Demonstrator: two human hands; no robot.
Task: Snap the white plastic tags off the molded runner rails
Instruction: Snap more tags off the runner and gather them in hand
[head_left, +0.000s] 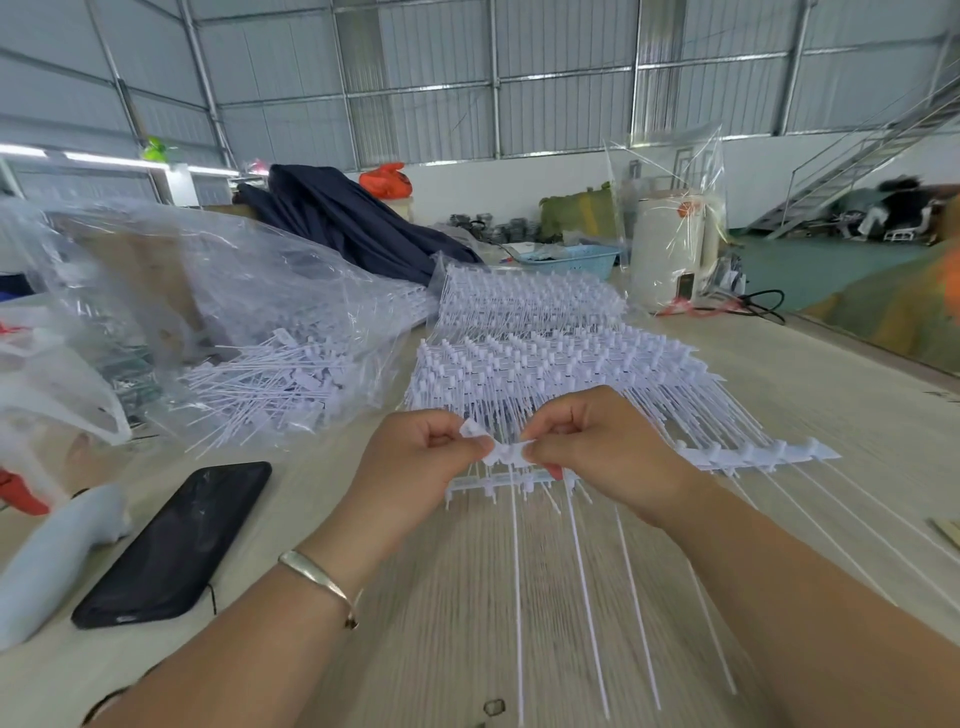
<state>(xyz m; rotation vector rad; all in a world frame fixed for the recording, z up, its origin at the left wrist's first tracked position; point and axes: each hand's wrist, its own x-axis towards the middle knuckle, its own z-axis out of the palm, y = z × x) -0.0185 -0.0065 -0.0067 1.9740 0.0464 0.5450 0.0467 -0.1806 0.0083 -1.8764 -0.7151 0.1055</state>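
My left hand (423, 457) and my right hand (597, 447) both pinch the same short white runner rail (501, 453) just above the table, one at each end. Thin white tag tails (519, 597) hang from it toward me. A second rail (498, 486) with tags lies right under my hands, and another (753, 454) extends to the right. Behind them sit two stacks of molded rails with tags (545, 364).
A clear plastic bag (234, 291) with loose white tags (270, 384) lies at the left. A black phone (176, 545) and a pale grey tool (57, 556) lie at the near left. A blue basket (576, 257) and a wrapped white appliance (665, 249) stand behind.
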